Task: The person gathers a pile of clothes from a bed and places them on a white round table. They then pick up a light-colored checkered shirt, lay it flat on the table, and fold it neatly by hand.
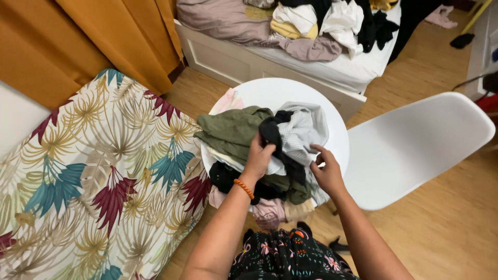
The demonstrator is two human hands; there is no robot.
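A heap of clothes lies on a round white table (280, 91). On top are an olive green garment (233, 129), a black garment (275, 135) and a light grey striped garment (303, 132). My left hand (258, 159), with an orange bead bracelet on the wrist, is closed on the black garment at the middle of the heap. My right hand (327, 171) pinches the lower right edge of the grey striped garment. A pink piece (270, 212) hangs off the near edge of the table.
A floral-patterned cushion (98, 176) lies to the left. A white chair (415, 145) stands right of the table. Behind is a white bed (332, 67) piled with more clothes (321, 21). Orange curtains (104, 36) hang at the upper left. The floor is wood.
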